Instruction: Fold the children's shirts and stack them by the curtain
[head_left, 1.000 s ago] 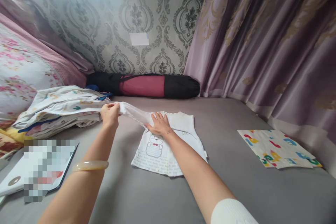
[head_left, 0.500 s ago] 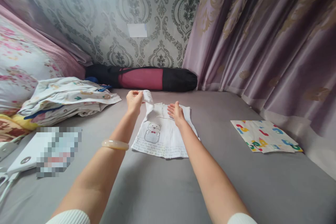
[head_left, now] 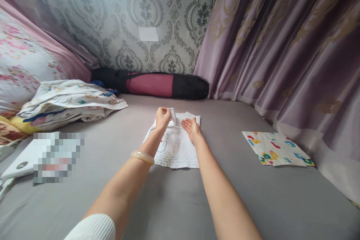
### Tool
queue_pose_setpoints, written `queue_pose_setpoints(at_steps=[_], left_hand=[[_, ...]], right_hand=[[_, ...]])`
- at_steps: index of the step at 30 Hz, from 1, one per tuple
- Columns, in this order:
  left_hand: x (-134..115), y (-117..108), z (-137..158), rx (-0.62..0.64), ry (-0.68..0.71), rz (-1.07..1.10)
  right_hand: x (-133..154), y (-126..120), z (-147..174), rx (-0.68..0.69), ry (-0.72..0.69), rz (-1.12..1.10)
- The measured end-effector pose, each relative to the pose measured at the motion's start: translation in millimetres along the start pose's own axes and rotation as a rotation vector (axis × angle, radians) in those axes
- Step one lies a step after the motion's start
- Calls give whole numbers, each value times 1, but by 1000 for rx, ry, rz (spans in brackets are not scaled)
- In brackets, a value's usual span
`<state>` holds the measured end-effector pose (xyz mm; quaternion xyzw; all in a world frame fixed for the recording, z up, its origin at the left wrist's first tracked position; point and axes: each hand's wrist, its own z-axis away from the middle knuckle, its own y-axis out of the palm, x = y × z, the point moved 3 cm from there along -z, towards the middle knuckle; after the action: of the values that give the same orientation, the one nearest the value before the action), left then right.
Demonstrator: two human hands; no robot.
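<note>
A small white shirt (head_left: pixel 178 150) with a bear drawing and rows of print lies flat on the grey sheet. Its bear print is partly covered by my left forearm. My left hand (head_left: pixel 163 118) pinches a sleeve of the shirt, lifted a little and brought over the upper part. Over the shirt's upper right side is my right hand (head_left: pixel 192 129), fingers stretched out and palm turned toward the left; whether it touches the cloth I cannot tell. A pale bangle (head_left: pixel 142 157) circles my left wrist.
A folded colourful-print cloth (head_left: pixel 277 149) lies at the right. Piled clothes (head_left: pixel 73 101) and a white device (head_left: pixel 25 157) beside a blurred item are at the left. A black and maroon long bag (head_left: pixel 152 84) rests along the wall; a purple curtain (head_left: pixel 253 37) hangs at the right.
My left hand has moved right and slightly down, bringing the pinched sleeve inward over the shirt. My right hand stays near the same place, its palm turned up more.
</note>
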<state>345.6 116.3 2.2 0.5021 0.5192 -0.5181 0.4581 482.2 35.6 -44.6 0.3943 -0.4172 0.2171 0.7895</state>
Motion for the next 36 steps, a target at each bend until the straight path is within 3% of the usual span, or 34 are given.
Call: queue_pose_setpoints(at_steps=[11,19,27,30,33,36], left_hand=[[5,8,9,151,-20,-4],[20,2,2,134,51,-155],[22,-8,4,197,330,-520],[27,-5,5,218,444,-787],[35,-3,3,243,466,-1066],[43,-3,-1,250,459,-1201]], right_hand=[[-1,0,-6,-29,5,-22],[-3,-1,-5,-42,-23,-55],[-3,-1,-4,-51,-41,-69],[-3,-1,-6,-61,-37,-69],[-4,-1,-6,-61,-45,-70],[-5,-1,-6,-59,-51,-59]])
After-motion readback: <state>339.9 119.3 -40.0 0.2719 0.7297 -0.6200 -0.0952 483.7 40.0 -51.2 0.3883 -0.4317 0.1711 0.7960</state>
